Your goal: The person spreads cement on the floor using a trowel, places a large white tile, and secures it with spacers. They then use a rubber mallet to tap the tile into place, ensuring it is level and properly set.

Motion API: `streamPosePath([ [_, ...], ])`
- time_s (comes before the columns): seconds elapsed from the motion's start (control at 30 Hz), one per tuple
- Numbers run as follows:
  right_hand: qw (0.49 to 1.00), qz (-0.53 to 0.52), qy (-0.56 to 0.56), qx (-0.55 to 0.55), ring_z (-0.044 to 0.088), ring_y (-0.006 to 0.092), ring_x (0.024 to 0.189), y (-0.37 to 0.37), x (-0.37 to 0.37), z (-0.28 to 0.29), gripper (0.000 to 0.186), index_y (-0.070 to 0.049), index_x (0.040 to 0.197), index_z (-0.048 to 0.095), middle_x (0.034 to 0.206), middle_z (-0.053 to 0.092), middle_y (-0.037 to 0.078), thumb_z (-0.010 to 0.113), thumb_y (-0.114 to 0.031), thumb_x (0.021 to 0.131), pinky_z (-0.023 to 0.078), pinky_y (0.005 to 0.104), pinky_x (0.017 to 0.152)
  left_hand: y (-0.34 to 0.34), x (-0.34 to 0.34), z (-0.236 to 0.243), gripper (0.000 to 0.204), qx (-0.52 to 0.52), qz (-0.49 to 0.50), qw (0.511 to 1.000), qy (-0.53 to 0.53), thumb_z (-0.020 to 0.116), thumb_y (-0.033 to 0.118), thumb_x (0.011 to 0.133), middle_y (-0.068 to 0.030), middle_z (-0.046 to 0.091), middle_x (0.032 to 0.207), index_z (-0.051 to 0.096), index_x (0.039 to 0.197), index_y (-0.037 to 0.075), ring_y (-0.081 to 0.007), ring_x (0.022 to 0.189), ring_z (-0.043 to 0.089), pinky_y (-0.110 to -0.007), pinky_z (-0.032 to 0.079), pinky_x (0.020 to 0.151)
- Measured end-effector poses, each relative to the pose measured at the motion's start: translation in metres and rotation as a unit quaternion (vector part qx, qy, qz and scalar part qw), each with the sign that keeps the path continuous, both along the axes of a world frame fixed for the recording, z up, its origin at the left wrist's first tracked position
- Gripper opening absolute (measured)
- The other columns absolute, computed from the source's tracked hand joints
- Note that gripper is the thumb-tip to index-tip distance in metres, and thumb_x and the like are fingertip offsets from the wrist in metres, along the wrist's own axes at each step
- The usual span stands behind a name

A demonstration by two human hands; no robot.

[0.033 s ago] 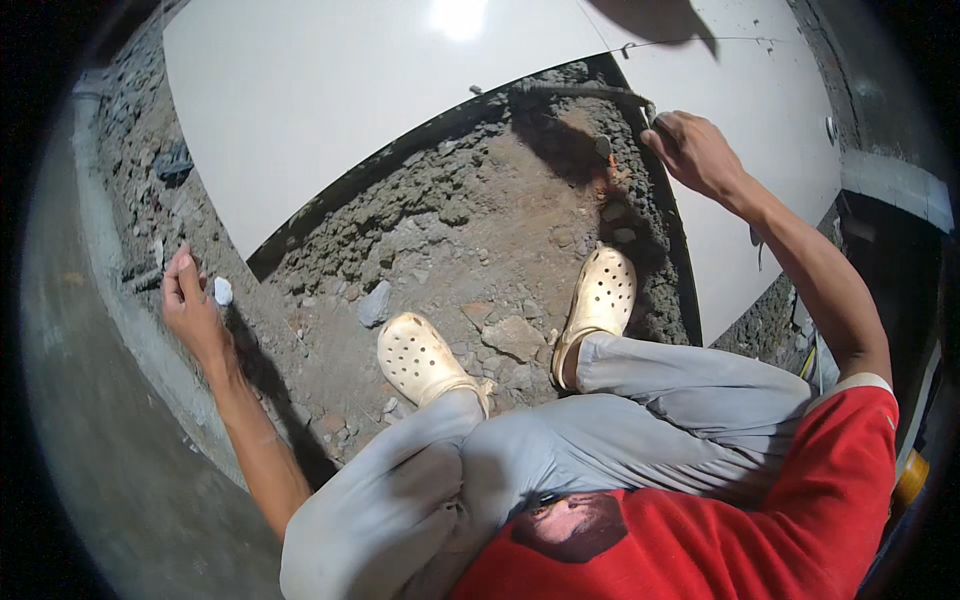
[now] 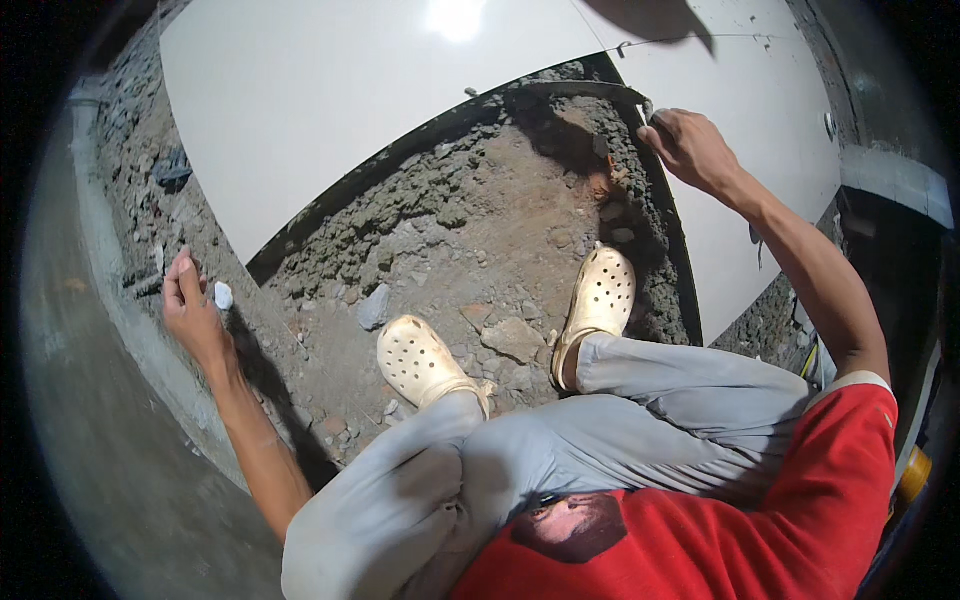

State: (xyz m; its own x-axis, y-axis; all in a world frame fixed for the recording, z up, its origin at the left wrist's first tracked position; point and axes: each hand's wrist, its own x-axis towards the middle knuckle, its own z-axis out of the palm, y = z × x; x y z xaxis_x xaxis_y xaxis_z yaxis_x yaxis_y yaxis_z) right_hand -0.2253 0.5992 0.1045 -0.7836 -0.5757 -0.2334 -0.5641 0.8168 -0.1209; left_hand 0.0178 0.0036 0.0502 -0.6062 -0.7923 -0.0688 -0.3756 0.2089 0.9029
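Note:
My right hand [image 2: 690,150] grips a dark, curved hand tool [image 2: 628,95] at the inner edge of the right white tile [image 2: 740,110]; its thin end stretches left along the far tile's edge. My left hand [image 2: 190,300] is closed low over the rubble at the left, beside a small white chip [image 2: 223,295]; what its fingertips hold, if anything, is unclear. Between the large white tile [image 2: 330,110] and me lies a bed of grey lumpy mortar [image 2: 420,210] and dirt [image 2: 520,230].
My feet in cream clogs [image 2: 420,365] rest on the dirt among stones [image 2: 510,340]. A dark crumpled item [image 2: 172,170] lies in the left rubble, beside a concrete strip [image 2: 105,220]. A yellow cylindrical object [image 2: 910,475] sits at the far right behind my arm.

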Motion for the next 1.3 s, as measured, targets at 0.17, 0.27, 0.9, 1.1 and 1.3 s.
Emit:
streamPosePath([
  [0.17,0.996,-0.081,-0.025,-0.004,0.054,0.0403,0.064,0.010,-0.006,-0.012,0.041,0.005,0.087,0.061,0.070,0.057,0.024,0.059,-0.032,0.105,0.044,0.0516,0.064,0.001,-0.007,0.001,0.033,-0.028,-0.026,0.999,0.015,0.063,0.028,0.107,-0.0011,0.071,0.114,0.072,0.127,0.004,-0.0090,0.099,0.062,-0.030,0.049,0.088],
  [0.27,0.995,-0.090,-0.028,0.028,0.053,0.0404,0.060,0.013,-0.013,-0.005,0.044,0.006,0.085,0.061,0.070,0.058,0.025,0.060,-0.033,0.105,0.044,0.0517,0.063,-0.001,-0.002,0.002,0.033,-0.043,-0.017,0.999,-0.004,0.063,0.028,0.107,-0.0012,0.072,0.114,0.072,0.127,0.004,-0.0093,0.100,0.062,-0.030,0.049,0.088],
  [0.9,0.584,-0.578,-0.472,-0.320,0.052,0.0044,0.045,-0.029,0.060,0.004,0.042,-0.012,0.086,0.059,0.064,0.057,-0.005,0.057,-0.049,0.104,0.050,0.0220,0.038,-0.006,-0.025,-0.002,0.033,-0.022,-0.039,0.999,0.002,0.062,0.026,0.108,-0.0038,0.072,0.118,0.071,0.127,0.002,-0.0105,0.102,0.063,-0.029,0.049,0.091],
  [1.1,0.330,-0.552,-0.451,-0.619,0.048,0.0126,0.057,-0.120,0.094,-0.076,0.030,-0.016,0.087,0.054,0.070,0.051,-0.003,0.052,-0.039,0.106,0.045,0.0299,0.051,0.009,-0.056,-0.001,0.034,0.000,-0.077,0.996,0.033,0.061,0.026,0.108,-0.0060,0.072,0.122,0.070,0.129,0.001,-0.0130,0.110,0.065,-0.031,0.050,0.096],
  [1.3,0.126,-0.476,-0.419,-0.763,0.043,0.0083,0.053,-0.184,0.066,-0.089,0.029,-0.016,0.086,0.048,0.068,0.045,-0.005,0.047,-0.036,0.107,0.040,0.0258,0.045,0.017,-0.059,0.004,0.035,-0.002,-0.082,0.996,0.023,0.060,0.027,0.109,-0.0073,0.072,0.123,0.070,0.130,0.000,-0.0147,0.111,0.065,-0.032,0.050,0.097],
])
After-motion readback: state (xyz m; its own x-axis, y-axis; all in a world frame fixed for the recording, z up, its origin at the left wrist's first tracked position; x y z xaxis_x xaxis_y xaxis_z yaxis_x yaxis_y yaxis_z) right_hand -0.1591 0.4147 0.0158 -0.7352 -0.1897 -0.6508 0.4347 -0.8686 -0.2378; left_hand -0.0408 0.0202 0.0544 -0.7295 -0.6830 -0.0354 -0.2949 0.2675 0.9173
